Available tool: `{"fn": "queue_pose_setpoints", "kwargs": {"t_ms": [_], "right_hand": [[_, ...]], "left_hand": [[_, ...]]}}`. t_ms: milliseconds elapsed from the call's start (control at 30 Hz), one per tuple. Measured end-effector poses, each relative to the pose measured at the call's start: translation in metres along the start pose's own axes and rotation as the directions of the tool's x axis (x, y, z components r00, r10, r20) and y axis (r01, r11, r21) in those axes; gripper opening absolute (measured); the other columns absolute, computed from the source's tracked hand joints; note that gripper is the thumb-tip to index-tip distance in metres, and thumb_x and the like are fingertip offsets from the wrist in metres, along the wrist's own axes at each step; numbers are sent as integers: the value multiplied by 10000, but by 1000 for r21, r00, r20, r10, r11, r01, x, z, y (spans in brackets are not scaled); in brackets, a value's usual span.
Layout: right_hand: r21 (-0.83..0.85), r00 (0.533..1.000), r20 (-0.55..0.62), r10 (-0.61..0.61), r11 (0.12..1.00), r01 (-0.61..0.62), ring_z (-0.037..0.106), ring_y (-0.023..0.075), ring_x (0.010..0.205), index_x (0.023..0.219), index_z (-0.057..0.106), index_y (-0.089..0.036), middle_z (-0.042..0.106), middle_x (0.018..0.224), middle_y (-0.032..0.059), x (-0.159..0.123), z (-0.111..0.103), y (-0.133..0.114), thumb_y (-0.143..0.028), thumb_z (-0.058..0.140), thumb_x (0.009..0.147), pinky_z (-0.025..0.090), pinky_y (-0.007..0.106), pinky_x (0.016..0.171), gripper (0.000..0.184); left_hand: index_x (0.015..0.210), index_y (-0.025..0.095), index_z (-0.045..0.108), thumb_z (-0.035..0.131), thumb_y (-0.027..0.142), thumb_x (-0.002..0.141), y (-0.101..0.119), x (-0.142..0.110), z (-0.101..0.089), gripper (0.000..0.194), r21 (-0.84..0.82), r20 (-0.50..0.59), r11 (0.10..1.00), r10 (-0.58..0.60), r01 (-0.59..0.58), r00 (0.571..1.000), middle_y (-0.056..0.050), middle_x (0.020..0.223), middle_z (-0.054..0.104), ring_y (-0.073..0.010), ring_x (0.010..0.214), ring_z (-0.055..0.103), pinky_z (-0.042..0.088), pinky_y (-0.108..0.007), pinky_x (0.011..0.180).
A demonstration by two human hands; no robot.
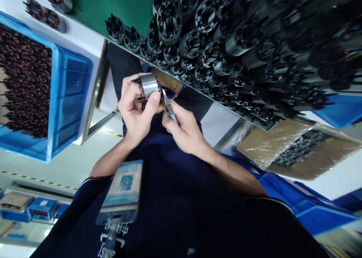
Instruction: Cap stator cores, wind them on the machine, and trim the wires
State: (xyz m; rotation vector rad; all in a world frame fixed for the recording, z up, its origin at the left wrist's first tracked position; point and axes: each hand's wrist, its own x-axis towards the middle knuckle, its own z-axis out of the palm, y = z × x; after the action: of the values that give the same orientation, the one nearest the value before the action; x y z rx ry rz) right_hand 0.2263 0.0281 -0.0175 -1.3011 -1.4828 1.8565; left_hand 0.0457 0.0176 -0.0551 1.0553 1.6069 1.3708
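Note:
My left hand point(135, 112) grips a wound motor stator point(148, 86) with a silver metal shell and copper-coloured windings. My right hand point(183, 129) is shut on small pliers point(169, 109) with teal handles. Their steel tips reach the stator's edge, next to my left fingers. Part of the stator is hidden by my left fingers. Just beyond my hands, a large heap of black plastic stator frames point(198, 50) lies on a green work mat point(113, 5).
A blue crate point(73, 95) packed with wound stators stands to the left. To the right, a plastic-lined cardboard box point(299, 148) holds black parts. An ID badge point(123, 186) hangs at my chest. Blue crates point(308, 201) sit low on the right.

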Motion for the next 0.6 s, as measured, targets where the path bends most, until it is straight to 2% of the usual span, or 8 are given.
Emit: {"fn": "queue_pose_setpoints", "kwargs": {"t_ms": [67,167,233,333,400,467,533,600], "right_hand": [[48,990,51,133,990,-135,514,148,667,1219,746,-236,611,792,-57,13,1,23,-271,584,1040,488,293,689,244],[32,952,109,287,956,-291,447,142,601,1260,758,-204,542,713,-76,34,-2,51,-353,576,1000,411,280,610,351],[-39,936,93,340,941,-337,462,146,599,1274,762,-199,547,704,-70,45,-6,63,-381,566,984,421,284,619,395],[-135,925,34,378,919,-371,498,159,643,1315,756,-209,599,745,-53,53,-18,74,-397,579,967,465,293,669,434],[-168,922,2,387,909,-381,510,165,673,1325,753,-218,627,778,-45,55,-27,77,-409,597,953,494,298,706,446],[-189,920,-17,391,903,-387,519,171,687,1318,755,-221,641,793,-41,55,-34,77,-420,608,931,507,305,727,459],[-210,919,-26,393,897,-389,517,175,678,1282,765,-224,636,778,-42,55,-38,76,-431,613,895,500,312,721,464],[-225,921,-15,388,897,-382,505,178,653,1224,776,-234,610,737,-49,55,-39,76,-444,611,859,480,322,700,452]], "left_hand": [[898,234,739,877,704,1092,-36,1,4,528,24,-61,1000,13,-12,998,-77,1128,689,-240,1139,735,682,-400,1001],[804,219,720,977,777,963,-80,1,8,635,-50,-100,993,-111,107,989,-53,1001,618,-192,949,668,675,-339,857],[809,216,747,1020,820,881,-93,1,7,666,-135,-94,969,-220,207,971,-49,1008,621,-182,918,663,697,-326,824],[872,224,779,1016,829,870,-91,2,-12,650,-216,-91,940,-290,265,953,-44,1028,661,-174,913,699,726,-313,819],[993,245,828,1014,790,885,-81,6,-40,586,-244,-102,937,-280,249,955,-49,1078,734,-175,927,736,733,-310,843],[1117,265,855,1018,749,881,-68,17,-84,563,-234,-147,958,-205,167,968,-55,1137,788,-187,934,767,733,-320,859],[1170,268,845,990,739,905,-55,35,-143,560,-129,-245,991,-71,40,967,-50,1117,780,-198,916,770,725,-340,872],[1125,249,810,961,710,943,-42,61,-213,518,146,-358,989,83,-32,930,-49,1096,741,-216,949,766,718,-370,943]]}}
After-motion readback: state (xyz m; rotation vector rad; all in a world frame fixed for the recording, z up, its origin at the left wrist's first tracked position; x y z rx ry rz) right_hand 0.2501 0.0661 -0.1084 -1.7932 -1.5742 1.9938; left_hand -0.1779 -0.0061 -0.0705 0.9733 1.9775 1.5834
